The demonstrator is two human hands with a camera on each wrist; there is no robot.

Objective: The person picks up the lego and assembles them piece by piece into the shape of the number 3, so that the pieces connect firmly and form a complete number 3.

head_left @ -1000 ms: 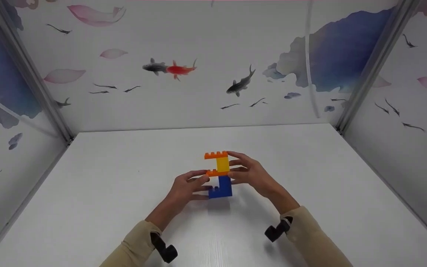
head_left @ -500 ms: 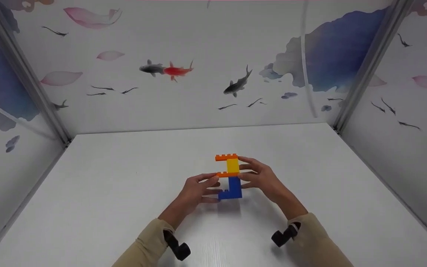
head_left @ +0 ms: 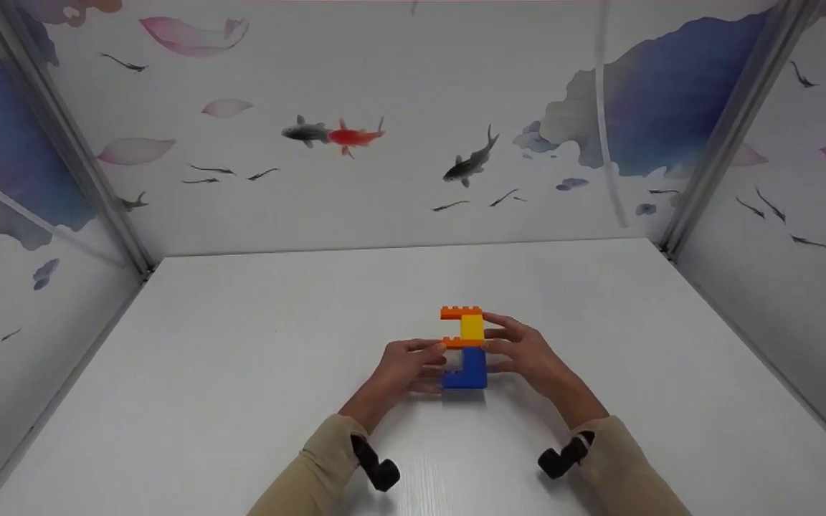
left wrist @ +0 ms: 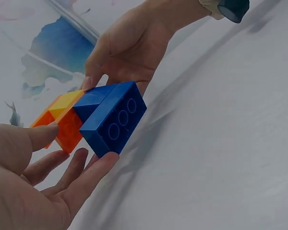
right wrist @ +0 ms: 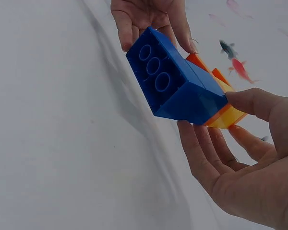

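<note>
Both hands hold a stack of toy building bricks between them, upright over the table. From the top it has an orange brick (head_left: 461, 313), a yellow brick (head_left: 472, 328), a second orange brick (head_left: 462, 343) and blue bricks (head_left: 475, 368). The open side of the C-shaped upper part faces left. My left hand (head_left: 402, 364) grips the left side, its thumb on the lower orange brick and a fingertip at the bottom blue one. My right hand (head_left: 528, 352) holds the right side with thumb and fingers. Both wrist views show the hollow blue underside (right wrist: 154, 67) with round tubes.
A white table (head_left: 255, 344) spreads beneath the hands. White panels with painted fish (head_left: 355, 136) and blue washes stand at the back and both sides, joined by metal corner posts (head_left: 732, 136). Black wrist devices (head_left: 377, 466) hang at both cuffs.
Both hands and the brick stack have moved right and slightly nearer the person in the head view. The grip looks the same, and the camera view has shifted a little.
</note>
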